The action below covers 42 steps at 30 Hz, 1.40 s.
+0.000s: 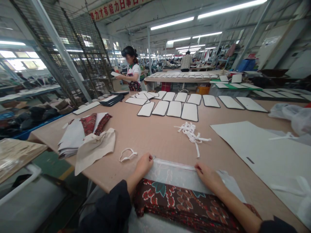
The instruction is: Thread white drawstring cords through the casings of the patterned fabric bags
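In the head view my left hand (145,164) pinches one end of a narrow white strip (173,163). My right hand (207,174) grips the strip's other end, so it runs fairly straight between them. The strip lies along the far edge of a pale, whitish sheet (177,174); whether that is cloth or plastic I cannot tell. Nearer to me, below both hands, is a folded stack of dark brown floral fabric (179,200). A loop of white tape (127,155) rests left of my left hand. Beyond my right hand sits a tangled pile of white strips (190,131).
The brown table (131,129) carries rows of white, dark-edged panels (189,111) at its far side. Cloth pieces (96,145) lie at left, a large white sheet (269,152) at right. A person (133,72) stands across the table, holding a white panel.
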Each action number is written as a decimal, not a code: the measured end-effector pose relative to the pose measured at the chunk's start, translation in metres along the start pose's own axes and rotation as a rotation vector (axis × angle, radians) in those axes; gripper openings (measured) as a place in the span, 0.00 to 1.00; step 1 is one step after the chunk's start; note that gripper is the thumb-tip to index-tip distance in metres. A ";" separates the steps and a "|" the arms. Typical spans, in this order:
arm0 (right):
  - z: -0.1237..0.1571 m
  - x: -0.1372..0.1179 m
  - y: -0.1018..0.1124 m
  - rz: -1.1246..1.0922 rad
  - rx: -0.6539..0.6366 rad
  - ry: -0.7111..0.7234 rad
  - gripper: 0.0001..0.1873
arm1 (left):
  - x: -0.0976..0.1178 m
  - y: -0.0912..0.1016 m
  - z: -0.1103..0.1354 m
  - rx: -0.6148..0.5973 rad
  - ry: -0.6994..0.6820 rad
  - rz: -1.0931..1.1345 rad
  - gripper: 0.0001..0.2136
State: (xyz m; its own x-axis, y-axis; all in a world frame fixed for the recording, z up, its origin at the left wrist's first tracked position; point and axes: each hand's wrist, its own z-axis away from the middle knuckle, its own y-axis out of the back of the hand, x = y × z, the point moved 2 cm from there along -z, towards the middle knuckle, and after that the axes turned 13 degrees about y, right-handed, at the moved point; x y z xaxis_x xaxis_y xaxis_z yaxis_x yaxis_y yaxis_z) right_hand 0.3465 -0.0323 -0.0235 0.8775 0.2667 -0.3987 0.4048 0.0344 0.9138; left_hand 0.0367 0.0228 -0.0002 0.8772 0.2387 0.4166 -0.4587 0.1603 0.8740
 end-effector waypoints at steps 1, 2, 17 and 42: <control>0.000 0.000 0.000 0.002 0.001 -0.007 0.09 | 0.000 0.000 0.000 -0.001 0.004 -0.007 0.08; 0.000 0.000 0.000 0.006 0.004 -0.010 0.09 | 0.001 0.000 0.000 -0.001 0.005 -0.014 0.08; -0.001 -0.009 0.006 0.105 0.014 -0.028 0.10 | 0.030 0.004 0.030 0.255 -0.409 -0.558 0.10; -0.006 -0.025 0.017 0.232 -0.041 -0.062 0.10 | 0.133 -0.048 0.076 -0.008 -0.751 -0.635 0.13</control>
State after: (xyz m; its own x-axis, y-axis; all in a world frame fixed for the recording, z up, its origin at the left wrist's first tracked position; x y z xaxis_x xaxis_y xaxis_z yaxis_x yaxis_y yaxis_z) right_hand 0.3304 -0.0325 0.0025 0.9604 0.2126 -0.1802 0.1804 0.0187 0.9834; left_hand 0.1859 -0.0260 0.0324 0.8220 -0.5643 -0.0766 0.1303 0.0554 0.9899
